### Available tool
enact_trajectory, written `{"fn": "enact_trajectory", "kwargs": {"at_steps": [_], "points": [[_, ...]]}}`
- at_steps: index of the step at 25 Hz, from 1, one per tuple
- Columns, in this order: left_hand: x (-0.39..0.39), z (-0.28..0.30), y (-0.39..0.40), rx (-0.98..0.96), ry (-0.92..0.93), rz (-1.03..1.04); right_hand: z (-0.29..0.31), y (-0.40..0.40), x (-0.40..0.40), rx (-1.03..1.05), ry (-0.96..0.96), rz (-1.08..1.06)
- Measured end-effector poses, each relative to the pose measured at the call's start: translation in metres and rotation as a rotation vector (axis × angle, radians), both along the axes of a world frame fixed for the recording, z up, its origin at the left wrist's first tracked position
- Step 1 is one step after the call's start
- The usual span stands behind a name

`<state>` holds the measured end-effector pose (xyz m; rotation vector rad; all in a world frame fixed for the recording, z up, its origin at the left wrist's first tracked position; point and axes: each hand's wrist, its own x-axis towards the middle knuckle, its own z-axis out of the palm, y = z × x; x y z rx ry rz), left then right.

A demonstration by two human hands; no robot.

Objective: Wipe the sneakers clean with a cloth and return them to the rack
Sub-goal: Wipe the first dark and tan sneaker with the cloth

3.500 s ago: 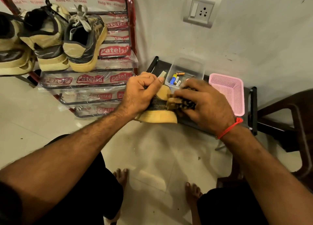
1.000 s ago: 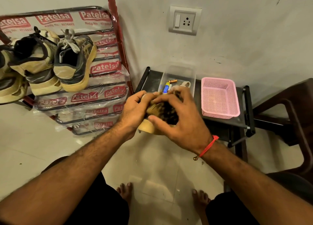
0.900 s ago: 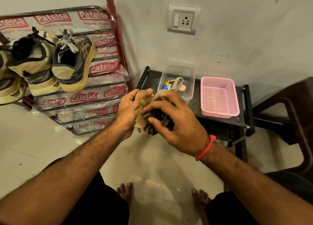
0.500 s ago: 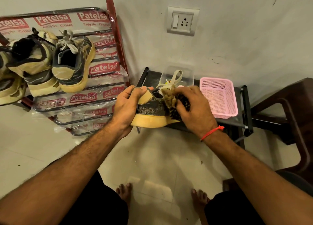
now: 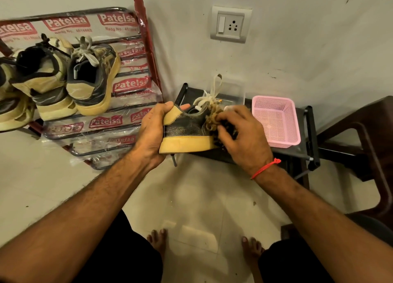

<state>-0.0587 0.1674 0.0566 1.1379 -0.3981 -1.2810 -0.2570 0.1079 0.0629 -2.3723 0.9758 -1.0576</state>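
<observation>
Frame centre: dark leather sneaker with tan rubber sole, heel clamped in left hand for steadiness. Right hand bunches shaggy tan-brown cloth against toe-side upper. Plastic-wrapped metal rack, upper left, awaits return.

clear plastic wrap on the red-and-grey metal shoe rack: red labels reading "patelsa", repeated; beneath some, "regd no. 4016662", partly blurred. no other readable text.
</observation>
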Motion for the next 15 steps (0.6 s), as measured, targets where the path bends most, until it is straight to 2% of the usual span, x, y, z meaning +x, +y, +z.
{"fn": "enact_trajectory", "kwargs": {"at_steps": [2, 5, 8, 10, 12, 15], "points": [[0.0, 0.0, 0.001, 0.002, 0.047, -0.015, 0.003, 0.021, 0.005, -0.083, -0.042, 0.075], [-0.003, -0.003, 0.0, -0.026, 0.119, -0.052, 0.008, 0.032, 0.009, -0.2, 0.014, 0.21], [-0.006, -0.006, 0.0, -0.042, 0.099, -0.056, 0.004, -0.01, -0.002, -0.079, -0.028, -0.025], [-0.01, -0.006, -0.001, -0.062, 0.041, -0.05, 0.008, -0.013, -0.008, -0.056, -0.072, -0.103], [-0.018, -0.007, -0.002, -0.064, -0.058, -0.006, 0.015, 0.013, 0.005, -0.158, -0.102, 0.025], [-0.029, -0.012, 0.004, -0.047, -0.316, -0.048, 0.014, 0.065, 0.025, -0.319, 0.076, 0.318]]}}
